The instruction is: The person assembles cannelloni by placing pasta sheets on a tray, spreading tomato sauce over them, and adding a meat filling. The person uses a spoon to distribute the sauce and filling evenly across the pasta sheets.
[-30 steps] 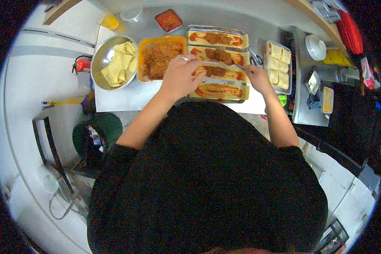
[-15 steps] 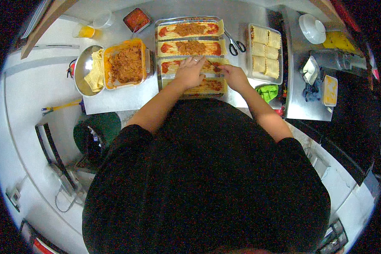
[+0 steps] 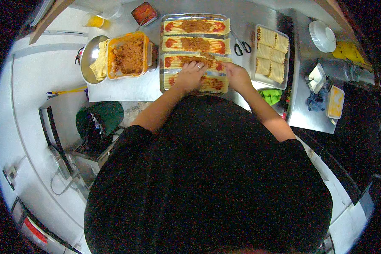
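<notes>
Several long ridged pasta sheets lie across a metal tray (image 3: 161,51) in front of me, streaked with red sauce. The two far sheets, the farthest pasta sheet (image 3: 172,26) and the second pasta sheet (image 3: 180,43), carry mounds of brown minced filling (image 3: 197,26). Over the third pasta sheet (image 3: 173,62), my left hand (image 3: 191,77) rests with its fingers stretched out beside the filling. My right hand (image 3: 238,77) grips what looks like a spoon (image 3: 208,56), its end at that filling. The nearest pasta sheet (image 3: 213,84), partly under my left hand, shows sauce only.
Left of the tray stand a tub of minced filling (image 3: 128,55) and a steel bowl (image 3: 86,70) with pasta sheets. A red sauce container (image 3: 144,14) sits behind. On the right are scissors (image 3: 242,48), a tray of folded pasta pieces (image 3: 271,55) and a green cloth (image 3: 271,96).
The spoon end has moved to the far edge of the third sheet, where filling is now heaped beside my left fingers. The whole view has shifted slightly.
</notes>
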{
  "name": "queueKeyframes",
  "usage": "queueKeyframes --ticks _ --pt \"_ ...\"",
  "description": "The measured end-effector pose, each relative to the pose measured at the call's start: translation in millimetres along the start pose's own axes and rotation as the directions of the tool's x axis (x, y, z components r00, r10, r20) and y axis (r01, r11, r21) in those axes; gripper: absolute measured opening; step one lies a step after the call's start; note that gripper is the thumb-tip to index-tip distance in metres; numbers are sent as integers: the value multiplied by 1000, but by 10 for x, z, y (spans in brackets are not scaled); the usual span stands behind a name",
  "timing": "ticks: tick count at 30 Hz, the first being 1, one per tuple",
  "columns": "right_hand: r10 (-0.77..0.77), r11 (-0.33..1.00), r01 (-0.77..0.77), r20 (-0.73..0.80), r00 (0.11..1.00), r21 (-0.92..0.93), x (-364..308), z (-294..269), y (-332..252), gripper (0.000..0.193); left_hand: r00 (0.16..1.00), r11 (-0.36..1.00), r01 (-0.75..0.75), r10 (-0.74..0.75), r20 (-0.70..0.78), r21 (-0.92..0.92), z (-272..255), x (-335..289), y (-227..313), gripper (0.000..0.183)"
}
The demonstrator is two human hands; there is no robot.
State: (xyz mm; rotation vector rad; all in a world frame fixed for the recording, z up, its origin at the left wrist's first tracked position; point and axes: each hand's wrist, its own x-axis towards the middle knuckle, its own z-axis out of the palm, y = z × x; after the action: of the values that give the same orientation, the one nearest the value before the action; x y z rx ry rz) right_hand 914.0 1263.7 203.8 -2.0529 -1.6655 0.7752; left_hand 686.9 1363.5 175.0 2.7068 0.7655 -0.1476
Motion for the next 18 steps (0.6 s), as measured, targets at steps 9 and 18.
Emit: queueKeyframes --ticks 9,18 --pt "-61 961 93 128 990 -261 -193 3 -40 38 943 946 298 -312 -113 -124 -5 -377 -280 47" --pt "-35 933 83 141 989 -349 5 83 -243 45 940 940 338 -339 -29 -38 -235 -374 -251 57"
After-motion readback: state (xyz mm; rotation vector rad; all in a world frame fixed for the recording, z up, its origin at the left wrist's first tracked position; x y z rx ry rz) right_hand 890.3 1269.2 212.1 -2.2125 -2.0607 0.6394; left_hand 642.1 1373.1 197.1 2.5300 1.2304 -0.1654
